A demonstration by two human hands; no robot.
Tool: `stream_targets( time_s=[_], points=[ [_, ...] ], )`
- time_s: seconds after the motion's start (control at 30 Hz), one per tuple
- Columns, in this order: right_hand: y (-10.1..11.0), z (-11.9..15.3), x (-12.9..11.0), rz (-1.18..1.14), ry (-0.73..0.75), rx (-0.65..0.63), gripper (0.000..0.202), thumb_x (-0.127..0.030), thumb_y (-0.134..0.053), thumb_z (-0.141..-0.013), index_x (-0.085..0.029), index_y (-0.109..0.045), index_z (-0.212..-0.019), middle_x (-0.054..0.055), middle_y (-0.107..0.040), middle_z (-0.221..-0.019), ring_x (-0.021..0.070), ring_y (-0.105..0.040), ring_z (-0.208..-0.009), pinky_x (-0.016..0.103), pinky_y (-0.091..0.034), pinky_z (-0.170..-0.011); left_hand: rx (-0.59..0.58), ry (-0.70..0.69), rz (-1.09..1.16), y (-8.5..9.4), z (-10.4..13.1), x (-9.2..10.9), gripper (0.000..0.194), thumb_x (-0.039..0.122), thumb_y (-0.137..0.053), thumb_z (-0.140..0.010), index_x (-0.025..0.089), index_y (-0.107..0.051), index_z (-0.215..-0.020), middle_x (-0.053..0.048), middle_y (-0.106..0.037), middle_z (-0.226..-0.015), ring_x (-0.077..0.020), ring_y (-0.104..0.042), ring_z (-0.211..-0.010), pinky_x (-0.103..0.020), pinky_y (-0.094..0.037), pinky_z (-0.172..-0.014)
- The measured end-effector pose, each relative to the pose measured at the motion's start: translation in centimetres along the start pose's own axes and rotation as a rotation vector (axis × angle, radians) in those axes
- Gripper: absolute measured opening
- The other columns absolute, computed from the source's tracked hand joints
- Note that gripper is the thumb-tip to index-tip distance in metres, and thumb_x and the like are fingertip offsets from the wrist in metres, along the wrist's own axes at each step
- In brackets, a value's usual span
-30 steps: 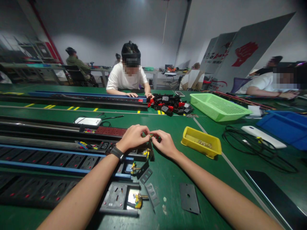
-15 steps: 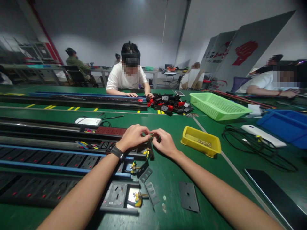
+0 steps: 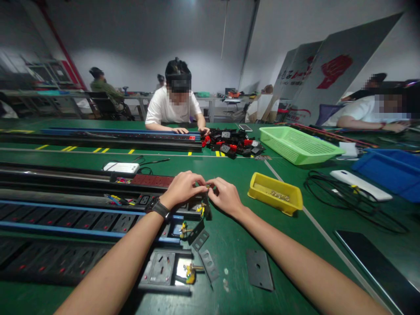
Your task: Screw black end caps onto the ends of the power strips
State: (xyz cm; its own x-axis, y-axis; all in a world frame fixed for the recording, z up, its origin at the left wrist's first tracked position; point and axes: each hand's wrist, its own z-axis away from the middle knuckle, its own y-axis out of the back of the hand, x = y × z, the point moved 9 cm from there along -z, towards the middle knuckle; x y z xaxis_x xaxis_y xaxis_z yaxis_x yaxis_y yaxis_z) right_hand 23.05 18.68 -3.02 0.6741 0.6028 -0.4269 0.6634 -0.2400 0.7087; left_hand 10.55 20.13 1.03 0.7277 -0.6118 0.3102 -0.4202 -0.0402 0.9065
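My left hand point(image 3: 185, 188) and my right hand point(image 3: 225, 195) meet at the end of the brown socket strip point(image 3: 151, 181). Fingers of both pinch around something tiny, too small to make out. Below them, yellow-green wire ends and a dark end plate show at a strip's end. Nearer me lie a blue-edged strip point(image 3: 87, 219) and a black strip point(image 3: 49, 260), each with a brass bolt at its right end. Loose slotted metal plates point(image 3: 208, 264) rest beside those bolts. A flat dark plate point(image 3: 259, 269) with a centre hole lies to the right.
A yellow tray point(image 3: 254, 190) holds small metal parts. Behind it stands a green basket point(image 3: 300, 148); a blue bin point(image 3: 390, 173) and coiled black cable point(image 3: 341, 199) are at right. Across the table, a person's hands touch strips beside a pile of black and red sockets point(image 3: 231, 142).
My hands stay at the same spot, with fingertips slightly closer together. The small piece between them is less visible now.
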Motion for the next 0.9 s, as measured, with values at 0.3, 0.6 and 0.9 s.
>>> stream_targets(
  time_s=[0.3, 0.6, 0.9],
  points=[
    [0.21, 0.07, 0.21, 0.035, -0.024, 0.034, 0.023, -0.017, -0.053, -0.090, -0.022, -0.071, -0.103, 0.004, -0.075, -0.095, 0.0190, -0.068, -0.080, 0.027, -0.047, -0.072, 0.002, 0.006, -0.005, 0.00, 0.07, 0.06, 0.018, 0.043, -0.073, -0.091, 0.026, -0.079, -0.095, -0.001, -0.077, -0.090, -0.0189, -0.064, -0.080, -0.026, -0.041, -0.072],
    [0.35, 0.05, 0.38, 0.011, -0.016, 0.065, 0.022, -0.016, -0.053, -0.090, -0.022, -0.070, -0.101, 0.004, -0.075, -0.094, 0.0195, -0.069, -0.081, 0.028, -0.049, -0.073, 0.017, -0.019, -0.019, -0.15, 0.00, 0.03, 0.018, 0.043, -0.072, -0.092, 0.026, -0.078, -0.094, 0.000, -0.077, -0.088, -0.0189, -0.065, -0.080, -0.027, -0.040, -0.071],
    [0.71, 0.06, 0.01, -0.017, 0.019, 0.091, 0.021, -0.016, -0.054, -0.088, -0.021, -0.070, -0.100, 0.004, -0.072, -0.090, 0.0180, -0.066, -0.075, 0.028, -0.047, -0.070, 0.028, -0.030, -0.030, -0.20, 0.03, 0.02, 0.019, 0.044, -0.070, -0.093, 0.027, -0.077, -0.093, 0.001, -0.077, -0.086, -0.0193, -0.064, -0.080, -0.028, -0.039, -0.069]
  ],
)
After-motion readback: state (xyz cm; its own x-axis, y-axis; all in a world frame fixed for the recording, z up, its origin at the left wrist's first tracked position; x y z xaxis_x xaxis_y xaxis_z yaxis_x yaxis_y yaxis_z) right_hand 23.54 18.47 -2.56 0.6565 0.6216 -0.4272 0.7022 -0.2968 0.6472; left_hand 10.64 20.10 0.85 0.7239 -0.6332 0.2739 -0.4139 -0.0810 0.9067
